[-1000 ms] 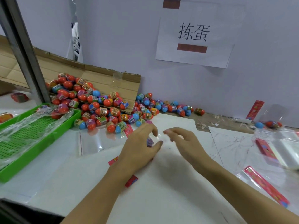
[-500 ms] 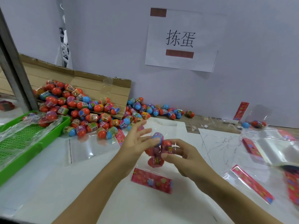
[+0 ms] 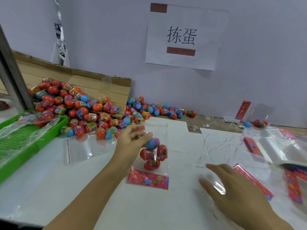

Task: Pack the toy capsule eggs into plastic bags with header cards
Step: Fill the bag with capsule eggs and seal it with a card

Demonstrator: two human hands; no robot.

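Clear, crinkly plastic bag (image 3: 153, 155) hangs from my left hand (image 3: 132, 140), which pinches its top, four eggs (image 3: 153, 153) inside, just in front of the egg pile (image 3: 86, 112). It looks light and slippery, so I judge the top edge the best hold. My right hand (image 3: 235, 193) hovers with flat, empty fingers right of the bag's header card (image 3: 148, 179).

**Left hand pinching, right hand flat and free**

My left hand (image 3: 132, 140) is raised mid-frame, fingers curled, thumb and fingertips pinching the top of a filled bag (image 3: 153, 156). Its forearm runs in from the lower left. My right hand (image 3: 232, 188) hovers low to the right, fingers straight, spread, holding nothing.
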